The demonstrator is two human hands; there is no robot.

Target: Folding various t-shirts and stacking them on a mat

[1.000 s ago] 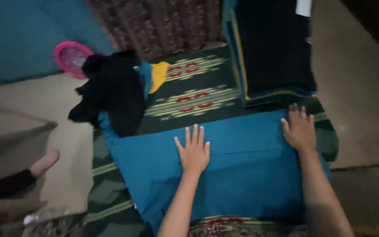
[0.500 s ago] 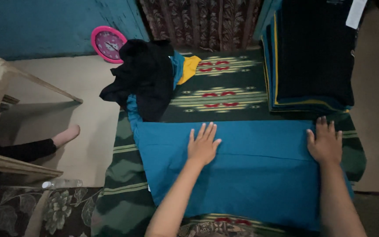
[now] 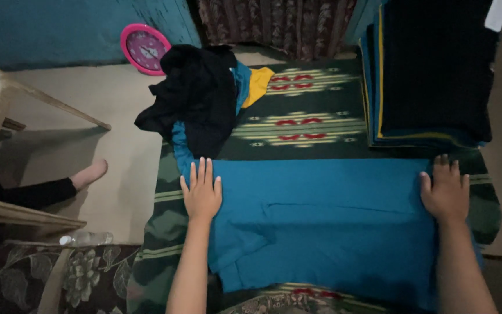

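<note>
Left hand: my left hand (image 3: 202, 193) lies flat, palm down, fingers spread a little, on the left end of the blue cloth (image 3: 326, 215); it grips nothing.
Right hand: my right hand (image 3: 445, 192) lies flat too, fingers close together, pressing the cloth's right end at 3 o'clock; it also grips nothing.
Blue cloth: spread wide between my hands on the mat (image 3: 297, 125), a straight fold edge along its top, a crease running across its middle, a loose flap at its lower left near 7 o'clock.
Mat: dark green with pale stripes and red motifs; it shows above the cloth at 12 o'clock and beside it at 9 o'clock.
Heap: a black garment (image 3: 196, 96) is bunched at 11 o'clock from the cloth, with a bit of blue and a yellow piece (image 3: 258, 84) under its right side.
Stack: folded dark clothes (image 3: 431, 70) sit at 1 o'clock, just beyond my right hand, with blue and yellow edges showing down the left side.
Clock: a pink round clock (image 3: 143, 47) leans against the blue wall at 11 o'clock.
Floor: a clear bottle (image 3: 85, 238) lies at 9 o'clock, near the mat's edge.
Other person: a foot (image 3: 91, 173) in a dark trouser leg rests on the floor at 9 o'clock, under a pale wooden frame (image 3: 7, 145).
</note>
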